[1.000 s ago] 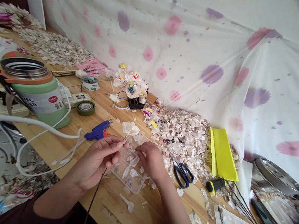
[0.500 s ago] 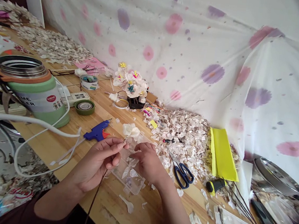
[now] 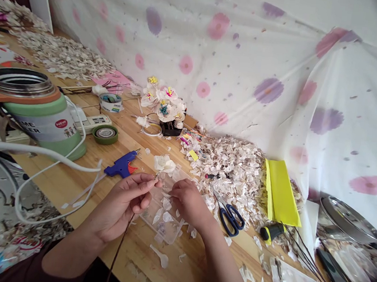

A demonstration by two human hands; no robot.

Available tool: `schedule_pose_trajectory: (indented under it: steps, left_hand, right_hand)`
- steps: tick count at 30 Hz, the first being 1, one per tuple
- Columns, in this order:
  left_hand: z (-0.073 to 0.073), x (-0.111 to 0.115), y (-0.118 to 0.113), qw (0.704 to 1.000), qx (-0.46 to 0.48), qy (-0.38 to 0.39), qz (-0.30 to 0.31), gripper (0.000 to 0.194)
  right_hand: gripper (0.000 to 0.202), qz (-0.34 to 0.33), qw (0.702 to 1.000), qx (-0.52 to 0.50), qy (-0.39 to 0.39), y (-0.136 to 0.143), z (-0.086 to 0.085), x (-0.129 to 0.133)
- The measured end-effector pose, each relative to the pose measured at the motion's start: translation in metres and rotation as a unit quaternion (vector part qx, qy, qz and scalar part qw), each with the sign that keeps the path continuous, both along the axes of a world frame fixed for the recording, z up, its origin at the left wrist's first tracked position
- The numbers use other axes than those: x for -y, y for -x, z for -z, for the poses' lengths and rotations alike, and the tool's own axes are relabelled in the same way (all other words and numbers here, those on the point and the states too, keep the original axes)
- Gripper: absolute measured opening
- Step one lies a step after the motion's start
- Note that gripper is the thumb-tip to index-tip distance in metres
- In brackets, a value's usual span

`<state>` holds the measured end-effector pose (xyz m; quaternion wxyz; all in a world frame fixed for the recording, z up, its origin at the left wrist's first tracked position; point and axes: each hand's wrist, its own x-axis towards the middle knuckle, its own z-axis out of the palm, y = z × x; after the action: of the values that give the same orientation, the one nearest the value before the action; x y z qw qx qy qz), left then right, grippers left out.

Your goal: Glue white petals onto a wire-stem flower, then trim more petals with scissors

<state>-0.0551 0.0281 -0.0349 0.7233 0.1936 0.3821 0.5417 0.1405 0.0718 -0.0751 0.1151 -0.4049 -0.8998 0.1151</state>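
Observation:
My left hand [image 3: 130, 200] pinches a thin dark brown stem [image 3: 119, 252] near its top, thumb and forefinger closed together. The stem hangs down past my wrist toward the bottom edge. A small pale tip [image 3: 156, 178] shows at the fingertips. Over a shallow clear plastic box [image 3: 173, 238], my right hand [image 3: 188, 204] has its fingers curled down and drawn together among loose white petals [image 3: 167, 204]. Its fingertips are partly hidden, so what they pinch cannot be made out. A white flower [image 3: 164, 163] lies just beyond the hands.
A blue glue gun [image 3: 121, 164] lies left of my hands, near a green flask [image 3: 45, 121] and white cables. Dark-handled scissors [image 3: 231, 219] rest at right beside a heap of petals [image 3: 233, 163]. Farther back stands a pot of white flowers [image 3: 169, 128]. Yellow sheets [image 3: 282, 191] lean beyond.
My right hand has dipped slightly into the box, its fingers closing together among the petals. My left hand stays in place with the stem.

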Motion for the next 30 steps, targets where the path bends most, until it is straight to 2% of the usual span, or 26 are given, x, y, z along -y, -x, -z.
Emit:
schedule_pose_trajectory:
  steps: [5, 7, 9, 12, 14, 22, 26, 30]
  left_hand:
    - [0.002, 0.001, 0.002, 1.0, 0.007, 0.0, -0.002, 0.01]
    - [0.002, 0.001, 0.002, 1.0, 0.008, -0.001, -0.003, 0.01]
    - [0.002, 0.0, 0.002, 1.0, 0.011, -0.004, -0.004, 0.009]
    - [0.003, -0.001, 0.003, 1.0, 0.014, -0.007, -0.011, 0.009]
    - [0.004, -0.001, 0.003, 1.0, 0.016, -0.006, -0.015, 0.009]
    - [0.003, -0.001, 0.003, 1.0, 0.008, 0.004, -0.022, 0.01]
    - [0.004, -0.001, 0.003, 1.0, 0.0, 0.003, -0.016, 0.011]
    - [0.007, 0.0, 0.001, 1.0, -0.001, -0.005, -0.01, 0.015]
  right_hand:
    - [0.016, 0.062, 0.998, -0.007, -0.016, -0.004, -0.004, -0.001]
    - [0.025, 0.075, 0.997, -0.006, -0.023, -0.004, -0.007, 0.001]
    - [0.032, 0.049, 0.999, -0.003, -0.02, -0.004, -0.009, 0.004]
    - [0.018, -0.017, 1.0, 0.011, -0.003, -0.003, -0.009, 0.008]
    - [0.013, -0.038, 0.999, 0.019, 0.003, -0.003, -0.006, 0.008]
    - [0.018, -0.04, 0.999, -0.018, 0.016, -0.002, 0.004, 0.005]
    - [0.023, -0.012, 0.997, -0.071, 0.023, -0.001, -0.001, 0.006]
    - [0.019, 0.056, 0.987, -0.147, 0.037, -0.001, -0.008, 0.007]
